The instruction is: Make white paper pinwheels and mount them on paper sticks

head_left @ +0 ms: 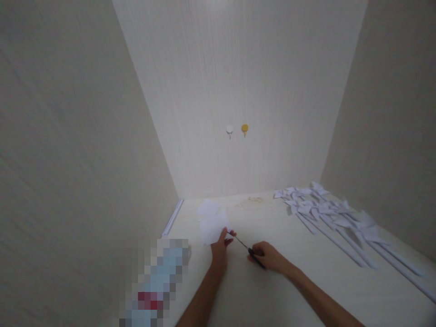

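Observation:
My left hand (221,243) pinches a white paper sheet (213,227) near its lower right edge. In my right hand (267,256) is a black-handled tool (255,257) with a slim metal shaft, possibly a screwdriver. The shaft slants up and left, and its tip meets the paper beside my left fingers. Whether the tip passes through the paper I cannot tell. Another piece of white paper (208,207) shows just behind the held sheet.
Several white paper pinwheels on rolled paper sticks (334,215) lie along the right. Rolled paper sticks (173,218) lie at the left wall. A pixelated blue-and-red item (160,277) is at lower left. Small tan bits (255,199) lie at the back. Two hooks (244,128) are on the back wall.

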Tool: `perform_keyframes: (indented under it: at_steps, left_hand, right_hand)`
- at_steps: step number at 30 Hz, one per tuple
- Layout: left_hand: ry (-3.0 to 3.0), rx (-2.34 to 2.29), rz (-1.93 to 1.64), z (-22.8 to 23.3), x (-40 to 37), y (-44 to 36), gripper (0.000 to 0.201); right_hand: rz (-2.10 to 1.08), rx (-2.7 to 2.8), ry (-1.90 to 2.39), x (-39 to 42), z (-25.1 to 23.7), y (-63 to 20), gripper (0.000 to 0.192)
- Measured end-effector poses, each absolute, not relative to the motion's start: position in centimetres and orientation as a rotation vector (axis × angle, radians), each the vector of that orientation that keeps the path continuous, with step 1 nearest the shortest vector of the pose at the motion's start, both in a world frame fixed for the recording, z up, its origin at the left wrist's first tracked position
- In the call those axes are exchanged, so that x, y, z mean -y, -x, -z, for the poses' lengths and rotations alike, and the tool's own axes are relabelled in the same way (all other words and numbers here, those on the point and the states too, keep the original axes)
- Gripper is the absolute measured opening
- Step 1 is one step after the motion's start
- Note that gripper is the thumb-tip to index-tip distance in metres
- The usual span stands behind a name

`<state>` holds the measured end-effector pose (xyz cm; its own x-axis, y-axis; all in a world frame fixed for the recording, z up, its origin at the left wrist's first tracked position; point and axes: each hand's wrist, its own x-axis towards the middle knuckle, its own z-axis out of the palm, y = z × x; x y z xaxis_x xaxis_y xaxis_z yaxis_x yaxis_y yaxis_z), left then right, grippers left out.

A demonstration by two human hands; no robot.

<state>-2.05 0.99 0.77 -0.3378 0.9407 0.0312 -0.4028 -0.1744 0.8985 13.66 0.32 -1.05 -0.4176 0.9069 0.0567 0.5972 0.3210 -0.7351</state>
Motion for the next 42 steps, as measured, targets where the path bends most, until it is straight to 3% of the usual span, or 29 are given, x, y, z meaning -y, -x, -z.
perform_keyframes:
  at_steps: [42]
  left_hand:
    - [-0.803, -1.116, -1.695, -1.64, -0.49, 2.06, 0.017]
  right_hand:
    - [-0.897, 2.153, 1.309, -0.01, 0.31, -13.64, 0.03]
